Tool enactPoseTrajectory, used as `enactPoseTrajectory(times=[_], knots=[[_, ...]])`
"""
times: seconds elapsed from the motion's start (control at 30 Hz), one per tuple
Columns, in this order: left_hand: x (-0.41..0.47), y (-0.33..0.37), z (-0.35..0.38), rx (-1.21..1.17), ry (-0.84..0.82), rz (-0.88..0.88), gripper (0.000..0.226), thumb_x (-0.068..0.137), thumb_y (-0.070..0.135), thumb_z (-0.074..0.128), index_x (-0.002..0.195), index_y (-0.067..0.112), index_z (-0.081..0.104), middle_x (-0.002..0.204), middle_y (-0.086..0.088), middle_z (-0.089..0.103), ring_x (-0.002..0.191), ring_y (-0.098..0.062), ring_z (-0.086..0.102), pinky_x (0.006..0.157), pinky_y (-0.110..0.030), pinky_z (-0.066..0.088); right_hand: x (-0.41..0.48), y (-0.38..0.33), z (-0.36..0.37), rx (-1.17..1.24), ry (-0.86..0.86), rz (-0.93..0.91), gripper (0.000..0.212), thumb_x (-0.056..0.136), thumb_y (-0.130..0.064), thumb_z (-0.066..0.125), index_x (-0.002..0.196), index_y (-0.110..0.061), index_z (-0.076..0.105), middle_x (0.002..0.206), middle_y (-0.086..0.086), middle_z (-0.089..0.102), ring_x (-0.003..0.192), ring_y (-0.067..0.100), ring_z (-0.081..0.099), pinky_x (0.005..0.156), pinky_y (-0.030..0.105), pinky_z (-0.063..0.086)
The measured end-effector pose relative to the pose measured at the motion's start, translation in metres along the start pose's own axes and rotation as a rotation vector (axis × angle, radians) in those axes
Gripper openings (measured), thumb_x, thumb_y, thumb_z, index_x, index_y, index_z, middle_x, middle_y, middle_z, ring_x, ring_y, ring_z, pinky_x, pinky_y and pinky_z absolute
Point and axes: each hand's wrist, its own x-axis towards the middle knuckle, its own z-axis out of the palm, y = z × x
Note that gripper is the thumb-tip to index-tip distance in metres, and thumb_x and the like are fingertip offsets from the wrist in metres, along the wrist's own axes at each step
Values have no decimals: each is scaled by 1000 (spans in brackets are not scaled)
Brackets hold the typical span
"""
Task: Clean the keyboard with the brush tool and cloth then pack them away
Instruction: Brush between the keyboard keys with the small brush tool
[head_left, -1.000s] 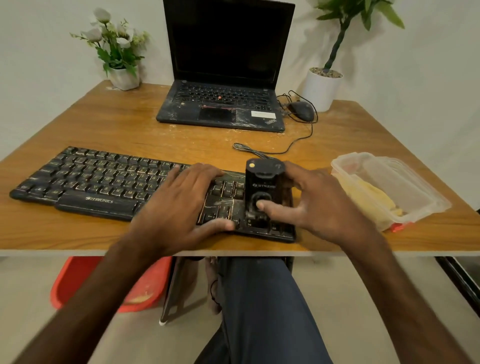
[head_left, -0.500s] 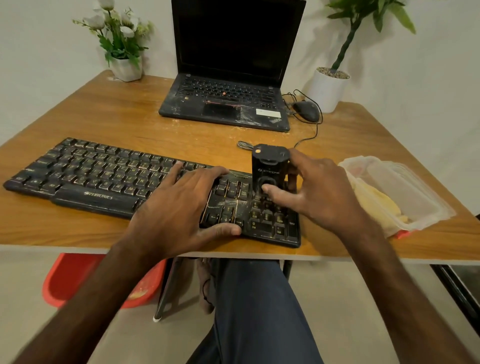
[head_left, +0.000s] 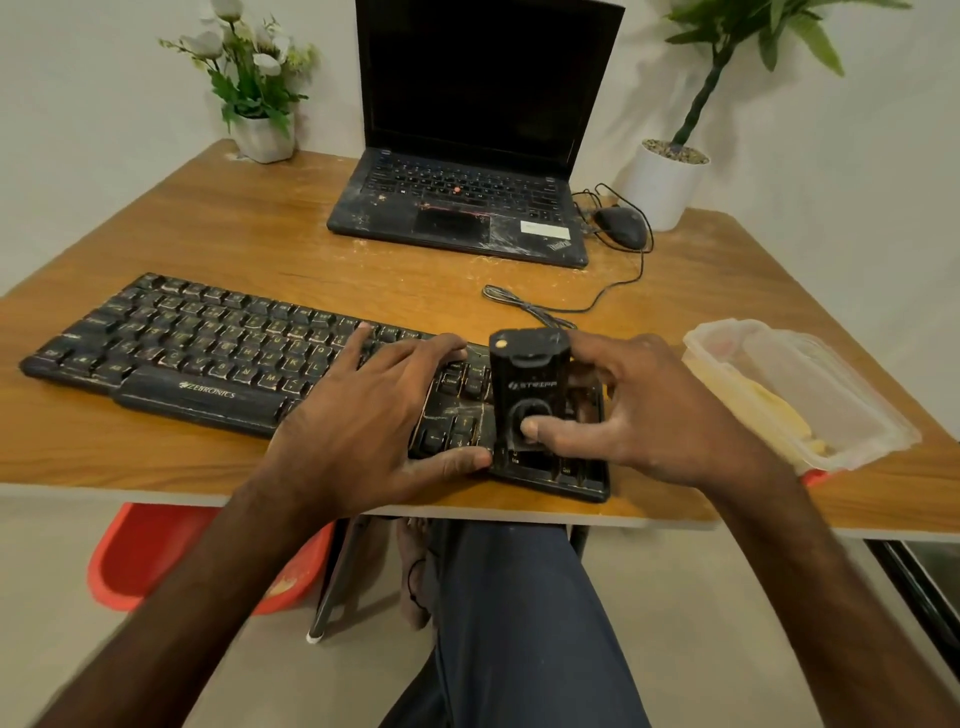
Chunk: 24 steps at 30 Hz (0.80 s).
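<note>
The fingers (head_left: 623, 349) of the right hand (head_left: 660, 415) are curled round the brush tool (head_left: 530, 384), and its thumb presses on the round ring low on the front face. The tool is a black, boxy block with white letters "STRIFF" and one small pale dot on its top. It stands upright on the right end of the keyboard (head_left: 208, 353).

The left hand (head_left: 363, 421) lies flat on the keys just beside the tool, with fingers straight and spread and the thumb along the near edge.

The keyboard is black, with pale dusty marks, and "ZEBRONICS" is written on the space bar. It lies near the front edge of the wooden table (head_left: 260, 234). To the right, a clear plastic container (head_left: 841, 374) holds a yellow cloth (head_left: 779, 415).
</note>
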Motion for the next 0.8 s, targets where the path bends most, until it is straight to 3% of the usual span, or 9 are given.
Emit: enactPoseTrajectory(times=[0.13,0.27,0.4,0.53,0.6,0.7,0.8], knots=[[0,0,0,3,-8,-6,102,83,89,28,153,15,20,150,-3,47,139,-18,43,122,-57,17,7,2,5,-238,190,30,68,78,-66,56,130,-23,58,94,-8,72,81,11,66,69,42,57],[-1,-1,0,-4,-20,-9,102,82,89,29,153,17,19,150,-1,47,140,-16,40,121,-57,17,5,3,-2,47,6,49,69,71,-66,63,128,-27,61,100,-12,72,79,-1,64,68,32,56],[-1,0,0,-4,-17,-8,101,83,89,28,153,17,19,149,-1,47,139,-15,41,121,-56,18,10,9,-4,-54,136,62,72,72,-68,60,130,-25,60,104,-8,73,82,6,68,71,41,59],[0,-2,0,-5,-13,-11,102,83,89,29,153,15,20,149,-2,47,139,-16,41,121,-58,19,3,8,1,196,14,48,58,75,-47,80,127,-27,62,96,-14,73,80,3,68,63,18,50],[0,-2,0,-10,-13,-13,103,82,89,29,153,16,19,150,-2,47,140,-16,41,121,-57,19,3,9,3,140,53,37,60,75,-50,78,128,-28,61,99,-14,73,83,2,68,65,22,53],[-1,-1,0,-18,-21,-13,101,82,90,28,153,18,19,150,1,46,140,-14,40,122,-56,17,13,19,3,-90,233,85,65,78,-56,71,132,-22,58,108,-5,74,90,9,69,75,40,58],[-2,-1,0,-32,-14,-13,101,82,90,30,152,19,20,149,1,47,139,-14,42,122,-56,17,15,22,-3,-67,240,59,61,79,-49,75,131,-23,58,103,-10,73,82,1,66,69,31,58]])
